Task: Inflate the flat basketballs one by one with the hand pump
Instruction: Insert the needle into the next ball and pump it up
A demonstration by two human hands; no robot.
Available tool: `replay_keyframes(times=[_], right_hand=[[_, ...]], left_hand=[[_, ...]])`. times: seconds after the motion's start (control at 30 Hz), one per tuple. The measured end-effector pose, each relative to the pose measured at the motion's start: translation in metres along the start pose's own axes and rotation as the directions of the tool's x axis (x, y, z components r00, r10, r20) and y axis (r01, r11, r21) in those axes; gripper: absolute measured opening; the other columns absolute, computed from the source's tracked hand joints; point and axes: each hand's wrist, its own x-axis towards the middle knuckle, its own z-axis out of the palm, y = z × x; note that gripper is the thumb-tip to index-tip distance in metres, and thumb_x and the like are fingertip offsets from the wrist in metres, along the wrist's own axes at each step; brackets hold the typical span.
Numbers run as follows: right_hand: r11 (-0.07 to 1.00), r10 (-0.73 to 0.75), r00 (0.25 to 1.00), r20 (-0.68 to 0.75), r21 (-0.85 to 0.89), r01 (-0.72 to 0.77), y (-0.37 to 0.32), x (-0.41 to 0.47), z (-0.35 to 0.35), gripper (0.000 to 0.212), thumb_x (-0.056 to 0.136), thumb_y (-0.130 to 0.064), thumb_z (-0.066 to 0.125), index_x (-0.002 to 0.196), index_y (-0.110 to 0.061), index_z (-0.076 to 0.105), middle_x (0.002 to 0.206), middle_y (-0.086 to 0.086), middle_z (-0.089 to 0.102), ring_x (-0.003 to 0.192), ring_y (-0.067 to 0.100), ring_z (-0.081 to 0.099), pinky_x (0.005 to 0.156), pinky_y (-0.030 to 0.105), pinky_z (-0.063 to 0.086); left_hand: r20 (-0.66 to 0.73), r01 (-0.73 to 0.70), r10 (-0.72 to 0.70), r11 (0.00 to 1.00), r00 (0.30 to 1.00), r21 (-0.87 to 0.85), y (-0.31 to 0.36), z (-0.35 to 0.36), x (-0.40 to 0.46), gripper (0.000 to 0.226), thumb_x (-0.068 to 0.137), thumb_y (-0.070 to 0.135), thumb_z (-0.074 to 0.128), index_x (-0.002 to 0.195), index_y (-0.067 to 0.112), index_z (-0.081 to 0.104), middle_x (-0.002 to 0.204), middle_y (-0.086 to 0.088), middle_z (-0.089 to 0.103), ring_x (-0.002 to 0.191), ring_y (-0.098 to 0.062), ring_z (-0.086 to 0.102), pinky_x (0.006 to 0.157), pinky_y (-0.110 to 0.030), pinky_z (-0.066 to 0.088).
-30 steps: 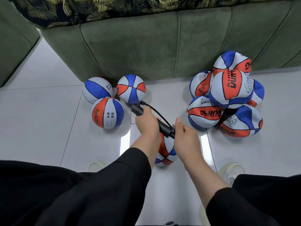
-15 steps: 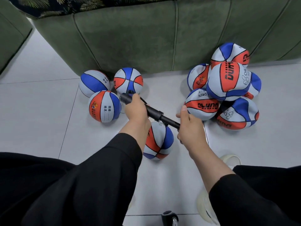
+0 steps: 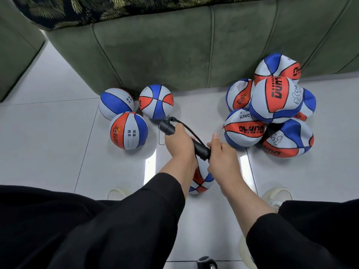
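The hand pump (image 3: 184, 140) lies slantwise at centre frame, above the basketball (image 3: 201, 176) being filled on the floor. It looks light, rigid and smooth, so it is best held by barrel and handle. The left hand (image 3: 179, 143) wraps the barrel; the right hand (image 3: 221, 158) curls round the handle end, which looks pushed in. Flat balls (image 3: 275, 105) are heaped at right and round ones (image 3: 129, 131) sit at left.

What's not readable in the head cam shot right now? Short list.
- Needle and valve: head view, hidden under the left hand and right hand.
- Ball being pumped: mostly covered by both forearms.
- Pump handle: inside the right hand's fingers.
- Rear balls of the flat pile: hidden by front ones.
- Object at bottom edge: cut off.
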Motion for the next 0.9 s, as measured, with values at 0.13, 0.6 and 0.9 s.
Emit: replay_keyframes(times=[0.13, 0.6, 0.9], right_hand=[[1.000, -0.007, 1.000, -0.020, 0.021, 0.007, 0.003, 0.000, -0.002, 0.071, 0.097, -0.068, 0.031, 0.091, -0.008, 0.067, 0.075, 0.014, 0.065, 0.078, 0.041, 0.065, 0.078, 0.054, 0.055], [1.000, -0.023, 1.000, -0.011, -0.021, 0.023, 0.007, -0.001, -0.005, 0.060, 0.107, -0.055, 0.031, 0.092, -0.012, 0.069, 0.086, 0.004, 0.067, 0.089, 0.028, 0.062, 0.083, 0.039, 0.049], [0.999, -0.043, 0.999, -0.012, 0.018, 0.043, 0.009, 0.000, 0.001, 0.068, 0.099, -0.067, 0.032, 0.087, -0.010, 0.066, 0.067, 0.008, 0.060, 0.073, 0.038, 0.064, 0.073, 0.048, 0.055]], left_hand=[[-0.008, 0.004, -0.004, 1.000, 1.000, -0.007, 0.010, -0.001, 0.008, 0.011, 0.095, 0.029, 0.059, 0.098, 0.018, 0.057, 0.093, -0.009, 0.061, 0.078, -0.022, 0.059, 0.071, -0.035, 0.054], [-0.040, -0.003, 0.003, 1.000, 0.999, -0.015, 0.007, -0.006, 0.005, 0.022, 0.099, 0.031, 0.054, 0.115, 0.015, 0.057, 0.084, -0.006, 0.063, 0.067, -0.016, 0.061, 0.064, -0.031, 0.050], [-0.006, -0.027, 0.028, 1.000, 1.000, 0.011, 0.013, -0.003, 0.003, 0.010, 0.097, 0.027, 0.058, 0.099, 0.018, 0.057, 0.089, -0.009, 0.059, 0.073, -0.020, 0.057, 0.065, -0.032, 0.050]])
